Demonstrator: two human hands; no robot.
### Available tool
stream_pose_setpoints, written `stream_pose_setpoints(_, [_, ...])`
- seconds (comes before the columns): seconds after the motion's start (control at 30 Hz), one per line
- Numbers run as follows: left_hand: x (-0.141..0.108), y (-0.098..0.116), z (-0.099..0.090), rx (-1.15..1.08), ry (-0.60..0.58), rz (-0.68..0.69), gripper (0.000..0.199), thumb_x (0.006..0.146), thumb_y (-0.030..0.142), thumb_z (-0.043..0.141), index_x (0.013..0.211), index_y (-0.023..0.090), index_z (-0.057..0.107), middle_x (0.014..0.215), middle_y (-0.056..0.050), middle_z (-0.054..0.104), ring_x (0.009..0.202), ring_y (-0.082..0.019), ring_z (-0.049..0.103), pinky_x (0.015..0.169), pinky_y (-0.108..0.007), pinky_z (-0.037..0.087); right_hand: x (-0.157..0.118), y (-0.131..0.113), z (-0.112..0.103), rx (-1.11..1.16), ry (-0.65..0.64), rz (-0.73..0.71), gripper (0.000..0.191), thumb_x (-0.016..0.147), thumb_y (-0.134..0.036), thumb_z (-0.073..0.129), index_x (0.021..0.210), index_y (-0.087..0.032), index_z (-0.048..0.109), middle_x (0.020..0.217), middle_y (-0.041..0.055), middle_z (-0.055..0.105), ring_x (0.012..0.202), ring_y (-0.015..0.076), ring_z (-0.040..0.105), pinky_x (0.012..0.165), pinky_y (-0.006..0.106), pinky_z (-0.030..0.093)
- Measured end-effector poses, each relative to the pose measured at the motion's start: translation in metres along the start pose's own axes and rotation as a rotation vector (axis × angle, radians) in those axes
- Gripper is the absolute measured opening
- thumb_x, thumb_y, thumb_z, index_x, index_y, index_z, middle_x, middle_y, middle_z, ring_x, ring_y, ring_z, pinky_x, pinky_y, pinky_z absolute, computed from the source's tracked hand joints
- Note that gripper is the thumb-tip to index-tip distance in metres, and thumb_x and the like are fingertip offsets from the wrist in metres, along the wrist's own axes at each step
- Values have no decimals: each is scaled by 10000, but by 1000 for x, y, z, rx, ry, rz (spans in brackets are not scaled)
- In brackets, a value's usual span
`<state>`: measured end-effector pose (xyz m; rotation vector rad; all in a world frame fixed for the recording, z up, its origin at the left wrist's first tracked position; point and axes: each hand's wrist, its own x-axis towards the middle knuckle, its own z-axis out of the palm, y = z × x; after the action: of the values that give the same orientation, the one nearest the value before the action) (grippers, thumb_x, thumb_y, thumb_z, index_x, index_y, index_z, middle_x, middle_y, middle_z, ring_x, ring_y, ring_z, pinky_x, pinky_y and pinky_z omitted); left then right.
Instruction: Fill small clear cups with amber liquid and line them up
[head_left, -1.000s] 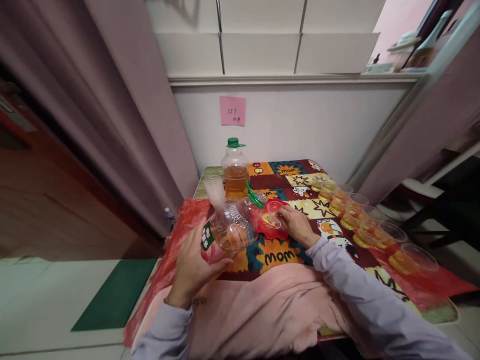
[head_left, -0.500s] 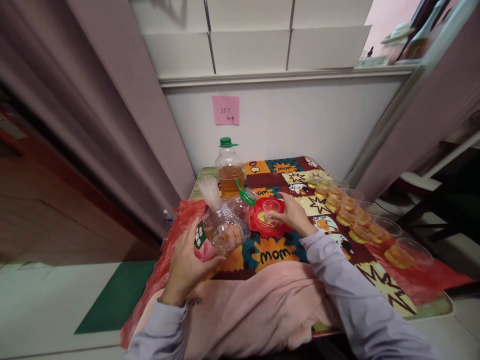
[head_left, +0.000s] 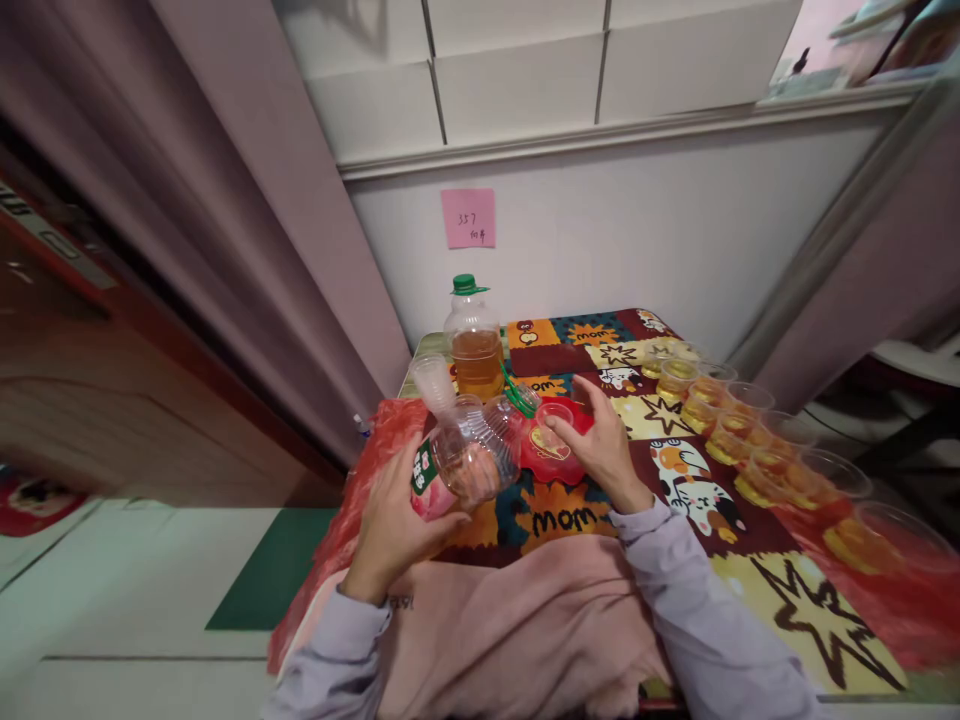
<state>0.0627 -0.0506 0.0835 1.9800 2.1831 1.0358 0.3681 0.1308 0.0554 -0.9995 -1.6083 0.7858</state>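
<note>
The tilted bottle (head_left: 480,455) is gripped around its labelled body by the left hand (head_left: 394,515), with its neck directed toward a clear cup (head_left: 556,424) on the red dish (head_left: 556,468). The right hand (head_left: 606,450) is held beside the cup, thumb and fingers spread; whether contact is made cannot be told. Filled cups (head_left: 726,440) are lined along the right side of the bench (head_left: 426,350).

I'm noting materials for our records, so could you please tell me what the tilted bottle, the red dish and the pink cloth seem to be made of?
Tilted bottle: probably clear, glossy plastic; its ribbed wall is see-through and catches highlights.
Red dish: likely smooth moulded plastic, given its even colour and wavy edge.
Pink cloth: soft, matte fabric, judging by its loose folds; fibre unclear.
</note>
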Motion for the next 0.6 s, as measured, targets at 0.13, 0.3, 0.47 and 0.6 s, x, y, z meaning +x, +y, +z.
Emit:
stream_pose_setpoints(0.13, [1,4,1,51,15,-10,1247,682,560,1019,1745,214,468,1705,-223,628,1535,-486,632,1257,-680,516,-17,-22,27,494,-219,197,939,860,-789,879,1583,-242,633,1616,215,684,1435,401,719,1231,606,583])
stream_pose_setpoints(0.3, [2,16,5,106,11,-28,1221,699,579,1005,1738,219,475,1710,-218,625,1545,-481,625,1261,-667,508,-42,-35,55,739,-462,347,906,860,-772,901,1585,-290,649,1690,149,637,1608,386,575,1315,582,503])
stream_pose_setpoints(0.47, [6,27,5,69,-14,-47,1255,681,708,983,1732,217,501,1737,-224,598,1598,-495,570,1304,-683,460,-53,-41,56,849,-444,513,970,934,-723,866,1750,-364,484,1777,129,542,1603,374,578,1255,592,568])
stream_pose_setpoints(0.6, [5,15,-12,-188,33,-105,1101,737,855,878,1603,209,666,1698,-214,642,1593,-485,573,1348,-673,408,-53,-41,56,942,-438,546,971,946,-666,873,1769,-417,421,1660,105,654,1474,350,696,1105,548,672])
